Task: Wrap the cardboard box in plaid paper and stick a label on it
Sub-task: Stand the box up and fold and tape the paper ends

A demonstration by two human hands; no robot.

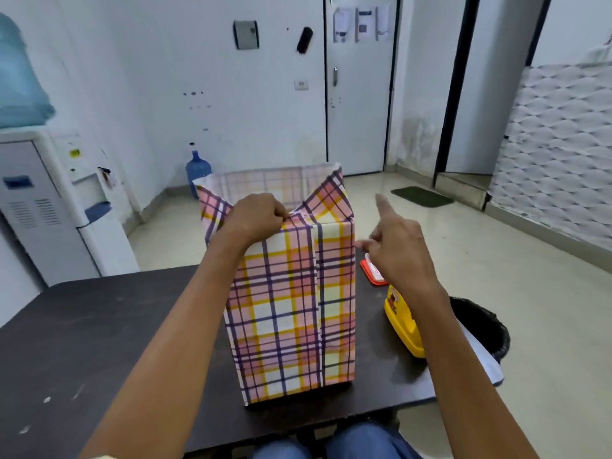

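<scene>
The plaid paper [291, 309] is seen as smooth and matt, sharply creased at its folds. The desk [99, 342] is finished dark and matt, marked with pale scuffs. Glossy yellow plastic is shown by the container [402, 323] at the right. The floor [496, 260] is polished and reflective.

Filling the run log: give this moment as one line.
wrapped box: top end open | left hand: pinches plaid paper | right hand: beside box, index raised
</scene>
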